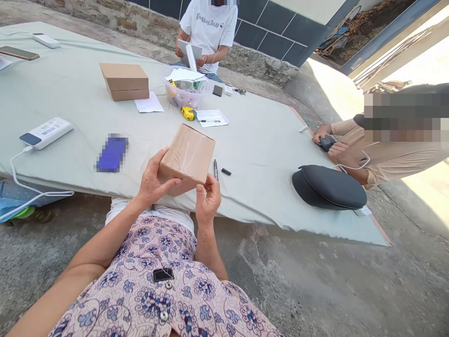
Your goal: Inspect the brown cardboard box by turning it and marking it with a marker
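Observation:
A small brown cardboard box (pixel 191 152) is tilted toward me at the table's near edge, its taped top facing up and some dark pen strokes on it. My left hand (pixel 154 178) grips the box's left side, thumb along the near face. At the near right corner, my right hand (pixel 209 196) has its fingers curled against the box, thumb bent close to the index finger. Just right of the box lie an uncapped black marker (pixel 215 169) and its black cap (pixel 226 172). The box's underside is hidden.
Farther back are a larger cardboard box (pixel 126 82), a plastic basket (pixel 184 96) of items, a yellow tape measure (pixel 188 113) and papers (pixel 212 118). A power bank (pixel 47 133) and blue item (pixel 112 153) lie left; a black case (pixel 328 187) right. Two people sit across.

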